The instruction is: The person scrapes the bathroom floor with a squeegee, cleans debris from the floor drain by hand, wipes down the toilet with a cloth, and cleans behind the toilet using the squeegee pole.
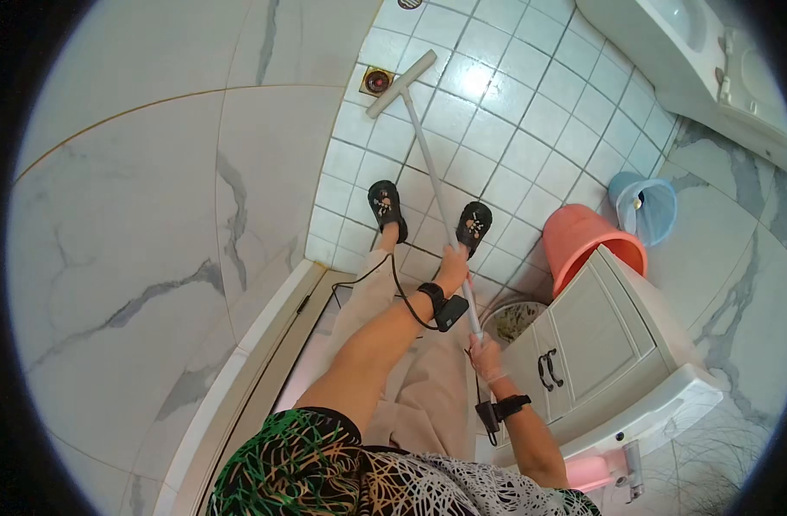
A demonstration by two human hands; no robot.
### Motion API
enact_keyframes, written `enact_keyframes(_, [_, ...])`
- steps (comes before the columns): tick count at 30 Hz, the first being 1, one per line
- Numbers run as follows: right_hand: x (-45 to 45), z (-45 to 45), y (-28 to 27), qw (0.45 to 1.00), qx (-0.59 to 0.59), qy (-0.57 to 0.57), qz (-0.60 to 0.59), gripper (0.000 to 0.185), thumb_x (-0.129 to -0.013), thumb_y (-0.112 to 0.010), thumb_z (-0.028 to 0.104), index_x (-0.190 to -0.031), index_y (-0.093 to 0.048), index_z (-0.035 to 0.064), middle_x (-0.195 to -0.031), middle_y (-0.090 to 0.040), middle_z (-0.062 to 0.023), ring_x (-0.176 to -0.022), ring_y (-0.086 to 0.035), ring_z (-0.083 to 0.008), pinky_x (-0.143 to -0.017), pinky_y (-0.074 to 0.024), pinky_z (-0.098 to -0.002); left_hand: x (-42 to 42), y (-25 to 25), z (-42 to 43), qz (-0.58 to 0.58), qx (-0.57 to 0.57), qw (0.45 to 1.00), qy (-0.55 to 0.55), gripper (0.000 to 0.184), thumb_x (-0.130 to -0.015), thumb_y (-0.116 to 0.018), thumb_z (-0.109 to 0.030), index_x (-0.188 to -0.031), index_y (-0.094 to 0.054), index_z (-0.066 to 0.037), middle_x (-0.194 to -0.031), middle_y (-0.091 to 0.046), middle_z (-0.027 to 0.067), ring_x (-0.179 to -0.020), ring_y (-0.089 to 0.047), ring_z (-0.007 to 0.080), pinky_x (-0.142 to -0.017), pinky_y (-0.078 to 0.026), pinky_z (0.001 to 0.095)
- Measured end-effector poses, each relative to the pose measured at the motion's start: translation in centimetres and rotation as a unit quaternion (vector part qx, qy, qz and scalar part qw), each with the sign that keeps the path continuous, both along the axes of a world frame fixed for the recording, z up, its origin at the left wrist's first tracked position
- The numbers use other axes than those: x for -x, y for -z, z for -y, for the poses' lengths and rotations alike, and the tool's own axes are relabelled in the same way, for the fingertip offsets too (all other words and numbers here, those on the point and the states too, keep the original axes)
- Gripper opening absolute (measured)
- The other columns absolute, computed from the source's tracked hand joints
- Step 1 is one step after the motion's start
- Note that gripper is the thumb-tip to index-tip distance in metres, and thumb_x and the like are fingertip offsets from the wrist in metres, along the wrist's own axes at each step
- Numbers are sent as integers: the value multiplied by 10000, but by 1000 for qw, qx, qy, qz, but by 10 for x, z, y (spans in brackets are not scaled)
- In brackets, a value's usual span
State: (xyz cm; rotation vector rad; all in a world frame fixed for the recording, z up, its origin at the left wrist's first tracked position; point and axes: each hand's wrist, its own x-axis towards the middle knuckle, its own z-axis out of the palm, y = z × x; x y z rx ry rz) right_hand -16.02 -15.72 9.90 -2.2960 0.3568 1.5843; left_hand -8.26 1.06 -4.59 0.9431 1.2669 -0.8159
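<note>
A floor squeegee with a long pale pole slants across the view. Its light, bar-shaped head lies on the tiles beside a square floor drain. Partway down the pole, my left hand is closed around it, just below one black clog. Nearer my body, my right hand grips the pole's lower end. Both wrists carry black straps with small devices and cables. The other black clog stands left of the pole.
To the right, an orange bucket lies tilted beside a blue bin. A white cabinet with a sink stands close to my right arm. Marbled wall borders the left; a toilet is at upper right.
</note>
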Motion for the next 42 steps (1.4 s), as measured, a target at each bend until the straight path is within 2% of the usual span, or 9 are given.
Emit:
enact_keyframes(7, [-30,-6,10,999,-16,45,4,348,-875,-547,312,-916,-588,-31,-672,-608,-238,-614,-595,-414,-568,-460,-448,-9,18,4,30,9,998,-55,178,-928,-390,-115,-1004,-271,-6,-747,-476,169,-482,-519,240,-401,-490,399])
enact_keyframes(13, [-62,-19,-25,993,-40,107,-26,317,-883,-523,300,-809,-551,-7,-605,-568,-139,-555,-570,-273,-536,-433,-384,-36,-16,-8,-5,58,990,-131,195,-938,-392,-154,-1000,-262,-22,-727,-448,125,-502,-488,209,-440,-491,396])
enact_keyframes(19, [-109,-14,-125,978,-141,-142,60,219,-883,-522,203,-937,-534,-9,-592,-552,-88,-490,-521,-175,-472,-413,-334,-40,-114,-19,50,122,937,-322,206,-950,-416,-236,-1016,-314,-69,-742,-428,76,-540,-438,163,-491,-452,376])
enact_keyframes(24, [-206,-98,-194,939,-172,195,-226,156,-854,-541,138,-949,-525,16,-592,-523,-40,-465,-507,-124,-425,-403,-266,-39,-147,-66,27,148,869,-471,166,-948,-426,-255,-967,-374,-99,-735,-420,30,-559,-398,134,-548,-412,345])
enact_keyframes(30, [-274,-170,-137,844,-205,337,-362,185,-834,-537,104,-1009,-527,43,-562,-452,2,-424,-385,-44,-372,-293,-205,-66,-78,-118,26,90,846,-525,154,-882,-390,-134,-748,-358,-63,-610,-367,29,-534,-392,158,-518,-386,338])
enact_keyframes(32, [-316,-178,-125,749,-247,473,-392,97,-860,-512,119,-910,-528,38,-549,-418,26,-436,-374,-44,-387,-289,-202,-107,-70,-128,75,91,828,-547,121,-864,-372,-100,-756,-341,-56,-607,-347,32,-549,-371,170,-525,-382,338])
enact_keyframes(34, [-369,-214,-146,812,-161,448,-338,180,-926,-456,142,-827,-499,-3,-520,-349,55,-422,-340,-36,-378,-249,-187,-157,-79,-143,46,63,831,-551,57,-856,-339,-71,-803,-329,-52,-636,-344,44,-572,-357,180,-540,-382,346])
enact_keyframes(37, [-416,-240,-139,756,-104,509,-399,215,-935,-447,142,-802,-477,-25,-509,-342,46,-404,-320,-31,-352,-226,-179,-196,-70,-160,26,87,766,-636,35,-852,-293,-29,-885,-302,-37,-688,-373,63,-597,-380,183,-584,-401,365])
enact_keyframes(42, [-469,-275,-123,804,-116,397,-427,212,-910,-470,138,-790,-463,-36,-528,-385,1,-365,-338,-57,-304,-247,-190,-236,-75,-188,40,142,705,-694,91,-891,-265,-32,-982,-257,-27,-742,-371,73,-606,-397,175,-619,-422,368])
